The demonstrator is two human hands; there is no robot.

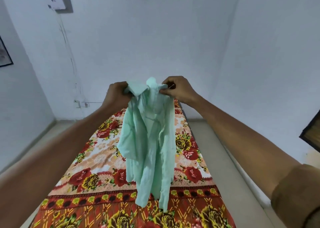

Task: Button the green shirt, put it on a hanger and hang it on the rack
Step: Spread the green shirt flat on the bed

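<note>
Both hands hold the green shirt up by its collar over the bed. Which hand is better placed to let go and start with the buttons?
Probably the right hand: it only pinches a small fold, while the left hand grips a bigger bunch of the green shirt by the collar.

Thin, matt, creased cloth in the shirt (149, 141), soft and a little sheer. Printed woven cloth on the bedsheet (103, 158), matt, smooth but for a few wrinkles. Flat matt paint on the wall (155, 37); plain matt cloth in the sleeve (297, 196).
</note>
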